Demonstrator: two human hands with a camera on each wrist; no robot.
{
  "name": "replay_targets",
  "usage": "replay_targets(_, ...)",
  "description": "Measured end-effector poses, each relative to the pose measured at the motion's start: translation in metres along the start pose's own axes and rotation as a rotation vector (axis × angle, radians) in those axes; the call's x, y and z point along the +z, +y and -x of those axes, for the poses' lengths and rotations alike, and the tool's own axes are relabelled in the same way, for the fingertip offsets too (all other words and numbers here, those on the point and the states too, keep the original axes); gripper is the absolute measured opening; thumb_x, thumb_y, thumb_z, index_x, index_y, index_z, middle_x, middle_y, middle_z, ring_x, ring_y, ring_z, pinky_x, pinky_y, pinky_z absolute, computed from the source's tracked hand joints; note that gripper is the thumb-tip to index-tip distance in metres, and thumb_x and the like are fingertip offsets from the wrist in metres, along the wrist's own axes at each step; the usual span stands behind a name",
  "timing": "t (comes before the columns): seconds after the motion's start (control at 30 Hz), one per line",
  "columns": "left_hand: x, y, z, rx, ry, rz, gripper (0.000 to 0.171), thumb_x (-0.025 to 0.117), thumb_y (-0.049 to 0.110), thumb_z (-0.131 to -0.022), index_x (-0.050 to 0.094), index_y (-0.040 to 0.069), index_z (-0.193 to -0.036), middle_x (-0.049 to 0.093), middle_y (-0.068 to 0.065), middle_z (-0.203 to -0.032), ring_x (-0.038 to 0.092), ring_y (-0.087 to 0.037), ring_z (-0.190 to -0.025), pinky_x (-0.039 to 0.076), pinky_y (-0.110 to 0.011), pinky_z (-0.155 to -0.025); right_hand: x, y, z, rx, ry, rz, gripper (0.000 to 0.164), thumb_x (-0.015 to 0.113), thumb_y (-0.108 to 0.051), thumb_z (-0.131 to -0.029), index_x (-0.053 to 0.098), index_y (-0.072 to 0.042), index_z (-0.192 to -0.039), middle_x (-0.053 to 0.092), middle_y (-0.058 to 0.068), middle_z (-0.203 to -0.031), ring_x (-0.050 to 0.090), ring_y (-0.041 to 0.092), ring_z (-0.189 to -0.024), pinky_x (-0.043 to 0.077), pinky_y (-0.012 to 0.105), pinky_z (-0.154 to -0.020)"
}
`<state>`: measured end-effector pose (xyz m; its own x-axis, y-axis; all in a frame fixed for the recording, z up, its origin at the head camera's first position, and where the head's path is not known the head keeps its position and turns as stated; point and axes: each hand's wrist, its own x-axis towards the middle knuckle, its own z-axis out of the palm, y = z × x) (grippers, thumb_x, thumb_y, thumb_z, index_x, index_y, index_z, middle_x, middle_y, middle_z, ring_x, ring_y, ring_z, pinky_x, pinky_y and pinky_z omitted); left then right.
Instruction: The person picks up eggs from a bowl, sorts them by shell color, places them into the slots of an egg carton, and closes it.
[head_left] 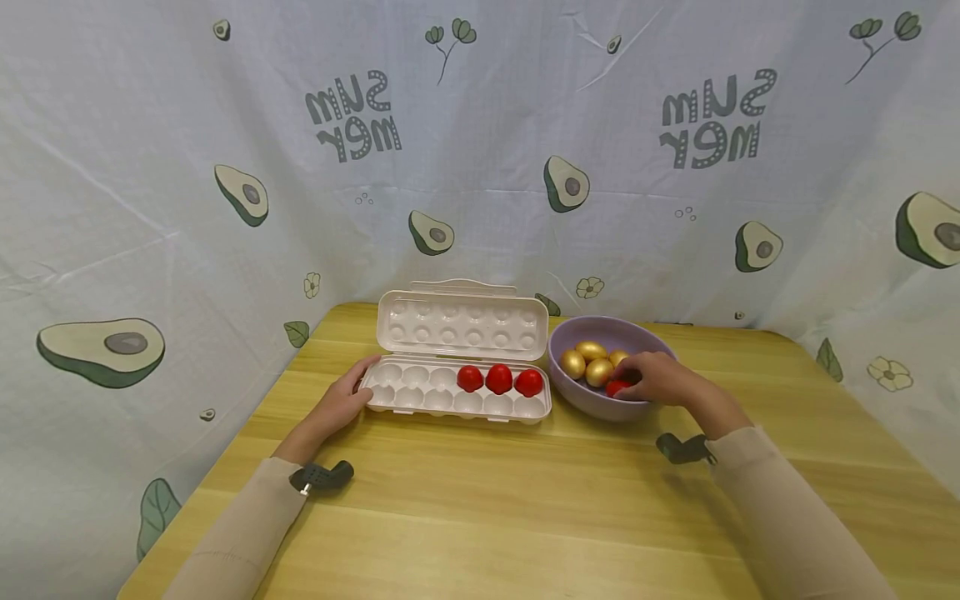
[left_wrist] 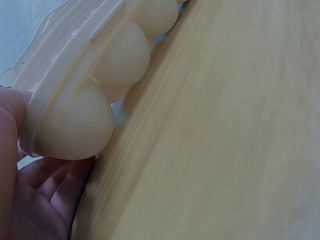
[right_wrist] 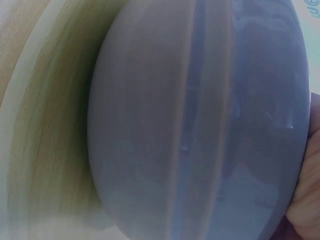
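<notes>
An open, pale plastic egg carton [head_left: 462, 413] lies on the table with its lid folded back. Three red eggs [head_left: 498, 379] sit side by side at the right of its back row. My left hand [head_left: 339, 408] grips the carton's left end; in the left wrist view the thumb lies at the rim and the fingers reach beneath the cups [left_wrist: 75, 125]. To the right stands a purple bowl [head_left: 600, 407] with several golden eggs [head_left: 592, 350]. Inside it, my right hand [head_left: 660, 379] pinches a red egg [head_left: 617, 388], partly covered by the fingers. The bowl's wall [right_wrist: 150, 125] fills the right wrist view.
The wooden table [head_left: 480, 508] stretches in front of the carton and bowl. Behind them hangs a pale cloth [head_left: 480, 125] printed with avocados. Each wrist wears a dark camera mount [head_left: 322, 477], close above the table.
</notes>
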<state>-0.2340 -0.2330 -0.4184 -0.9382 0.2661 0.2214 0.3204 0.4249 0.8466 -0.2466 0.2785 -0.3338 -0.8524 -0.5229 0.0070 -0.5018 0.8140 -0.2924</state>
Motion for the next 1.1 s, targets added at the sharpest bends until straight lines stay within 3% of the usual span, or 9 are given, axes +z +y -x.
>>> replay_targets(0.23, -0.001, 0.029, 0.009, 0.002, -0.023, 0.024, 0.056, 0.039, -0.003, -0.085, 0.026, 0.0, -0.139, 0.024, -0.02, -0.143, 0.023, -0.035, -0.13, 0.019, -0.05, -0.103, 0.0, -0.002, 0.0, -0.008, -0.008, 0.023, 0.025, 0.069, -0.022, -0.076, 0.067, -0.009, -0.097, 0.063, -0.001, -0.088, 0.05, 0.013, -0.075, 0.042, 0.033, -0.071)
replay_targets(0.47, 0.0, 0.002, 0.0, 0.011, -0.013, 0.018, 0.056, 0.04, 0.001, -0.086, 0.028, 0.011, -0.14, 0.026, -0.011, -0.144, 0.024, -0.028, -0.131, 0.019, -0.048, -0.103, 0.0, -0.003, -0.001, -0.012, -0.01, 0.034, 0.023, 0.068, -0.02, -0.077, 0.066, -0.008, -0.096, 0.063, 0.0, -0.088, 0.051, 0.013, -0.076, 0.042, 0.034, -0.073)
replay_targets(0.77, 0.0, 0.001, 0.0, 0.009, -0.003, 0.01, 0.058, 0.04, 0.003, -0.085, 0.029, 0.013, -0.14, 0.026, -0.008, -0.144, 0.024, -0.025, -0.13, 0.02, -0.047, -0.103, 0.002, -0.002, 0.0, -0.001, 0.017, 0.008, 0.023, 0.069, -0.022, -0.076, 0.067, -0.009, -0.095, 0.062, -0.003, -0.085, 0.05, 0.012, -0.073, 0.042, 0.031, -0.069)
replay_targets(1.1, 0.0, -0.001, 0.0, -0.021, -0.009, 0.023, 0.057, 0.04, 0.004, -0.086, 0.029, 0.016, -0.141, 0.025, -0.005, -0.145, 0.024, -0.022, -0.13, 0.02, -0.044, -0.103, 0.006, 0.0, 0.0, 0.018, 0.109, -0.059, 0.026, 0.072, -0.025, -0.075, 0.066, -0.01, -0.095, 0.063, 0.0, -0.088, 0.052, 0.015, -0.076, 0.044, 0.031, -0.07)
